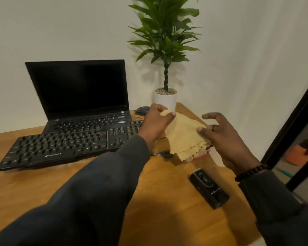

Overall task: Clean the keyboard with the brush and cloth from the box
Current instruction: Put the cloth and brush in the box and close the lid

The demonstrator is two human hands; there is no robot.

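Note:
A yellow cloth [184, 137] hangs folded between both hands, above the right part of the wooden desk [96, 183]. My left hand [156, 124] pinches its upper left corner. My right hand [224, 139] grips its right edge with thumb and fingers, the other fingers spread. The black keyboard [66, 144] lies to the left, in front of the laptop, its right end hidden behind my left hand. Under the cloth a bit of a red and white box [202, 155] shows. No brush is in sight.
An open black laptop [82, 93] stands behind the keyboard. A potted plant [165, 98] and a dark mouse [141, 110] sit at the back. A small black device [209, 189] lies near the desk's right edge. A cable [158, 154] runs beneath the cloth.

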